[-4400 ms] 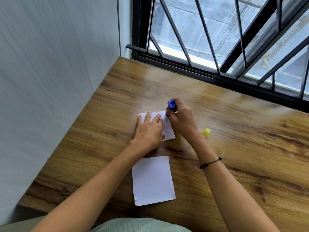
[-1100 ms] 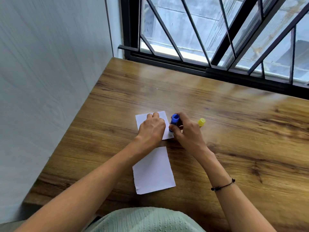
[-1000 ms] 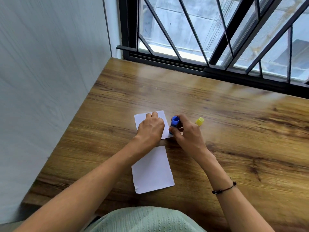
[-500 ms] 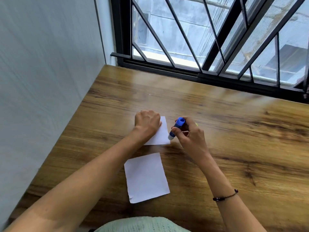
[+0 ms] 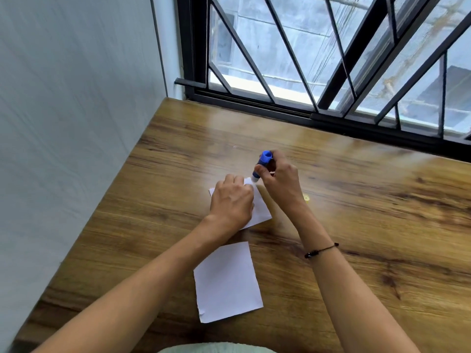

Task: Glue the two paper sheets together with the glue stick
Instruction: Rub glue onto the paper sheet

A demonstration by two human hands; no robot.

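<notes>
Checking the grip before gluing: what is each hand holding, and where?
The right hand grips the glue stick around its blue barrel. The left hand holds nothing; it presses the far paper sheet down.

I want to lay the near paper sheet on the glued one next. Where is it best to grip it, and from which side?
Probably the near paper sheet is best pinched at its right near corner, coming from the right. It lies flat on the table, so fingers must lift an edge first. The left forearm crosses its far left corner, and the left hand is pressing on the far sheet.

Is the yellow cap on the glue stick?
No, the glue stick in the right hand is uncapped; the yellow cap lies on the table.
</notes>
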